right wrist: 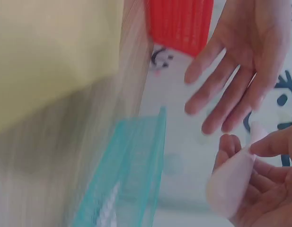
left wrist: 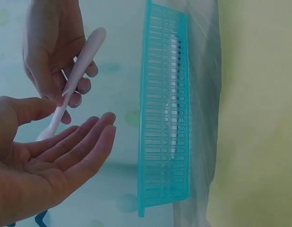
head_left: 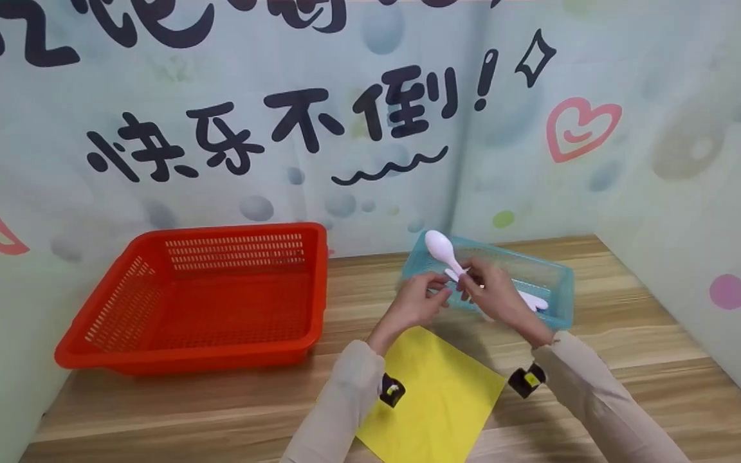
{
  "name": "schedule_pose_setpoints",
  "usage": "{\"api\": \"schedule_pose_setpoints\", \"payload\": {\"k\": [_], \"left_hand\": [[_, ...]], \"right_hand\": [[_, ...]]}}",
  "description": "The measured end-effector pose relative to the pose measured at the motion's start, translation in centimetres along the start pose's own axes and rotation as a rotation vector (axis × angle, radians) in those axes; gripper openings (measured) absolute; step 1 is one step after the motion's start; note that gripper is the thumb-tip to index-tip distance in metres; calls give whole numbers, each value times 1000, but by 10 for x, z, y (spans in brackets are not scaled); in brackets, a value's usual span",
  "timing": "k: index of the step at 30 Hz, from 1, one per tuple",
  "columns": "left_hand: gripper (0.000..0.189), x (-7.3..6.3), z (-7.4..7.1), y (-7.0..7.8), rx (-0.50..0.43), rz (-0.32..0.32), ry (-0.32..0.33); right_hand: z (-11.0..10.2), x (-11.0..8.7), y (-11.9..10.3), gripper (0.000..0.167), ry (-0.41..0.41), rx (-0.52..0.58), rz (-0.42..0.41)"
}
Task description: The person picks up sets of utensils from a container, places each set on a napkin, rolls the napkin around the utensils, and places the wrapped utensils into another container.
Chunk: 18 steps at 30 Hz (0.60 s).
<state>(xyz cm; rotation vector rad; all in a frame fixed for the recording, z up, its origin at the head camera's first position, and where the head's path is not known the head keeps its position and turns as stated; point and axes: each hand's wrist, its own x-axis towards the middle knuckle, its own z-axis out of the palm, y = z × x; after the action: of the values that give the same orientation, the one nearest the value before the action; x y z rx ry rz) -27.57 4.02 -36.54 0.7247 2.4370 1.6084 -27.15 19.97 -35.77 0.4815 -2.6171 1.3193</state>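
Above the blue mesh basket (head_left: 558, 273), my right hand (head_left: 498, 296) holds a pale pink-white spoon (head_left: 440, 246) by its handle, between thumb and fingers. The spoon's bowl points up and to the left in the head view. Close beside it is my left hand (head_left: 419, 301), palm turned up and fingers extended in the left wrist view, gripping nothing. Its thumb lies near the spoon's handle (left wrist: 84, 61); whether they touch I cannot tell. A small white tip (head_left: 453, 274) shows between the hands. White utensils (head_left: 533, 301) lie inside the basket, partly behind my right hand.
A large red basket (head_left: 216, 355) stands at the left on the wooden table (head_left: 184, 411). A yellow sheet (head_left: 441, 399) lies flat at the front, under my forearms. Behind the table hangs a printed wall cloth (head_left: 357, 206).
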Motion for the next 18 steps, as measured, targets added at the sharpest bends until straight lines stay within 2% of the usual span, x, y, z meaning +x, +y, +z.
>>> {"api": "schedule_pose_setpoints", "payload": {"k": [1, 4, 7, 8, 11, 14, 18], "left_hand": [[29, -5, -2, 4, -36, -8, 1], [27, -11, -4, 1, -128, -32, 7], [26, -17, -5, -4, -189, -101, 25], [26, -16, -5, -10, -198, -121, 33], [26, -20, -6, -17, -218, -190, 63], [23, -23, -8, -25, -199, -235, 88], [18, -29, -12, -33, -165, -297, 136]], "right_hand": [[3, -2, -2, 16, -11, 21, 10], [14, -9, -7, 18, -32, 41, 32], [28, -14, -11, 18, -41, 49, 38], [32, -16, -12, 17, -38, 51, 37], [46, -19, -11, 15, -33, 53, 27], [58, -21, -10, 15, -41, 33, 15], [72, -24, -10, 19, -89, 10, 24]]}}
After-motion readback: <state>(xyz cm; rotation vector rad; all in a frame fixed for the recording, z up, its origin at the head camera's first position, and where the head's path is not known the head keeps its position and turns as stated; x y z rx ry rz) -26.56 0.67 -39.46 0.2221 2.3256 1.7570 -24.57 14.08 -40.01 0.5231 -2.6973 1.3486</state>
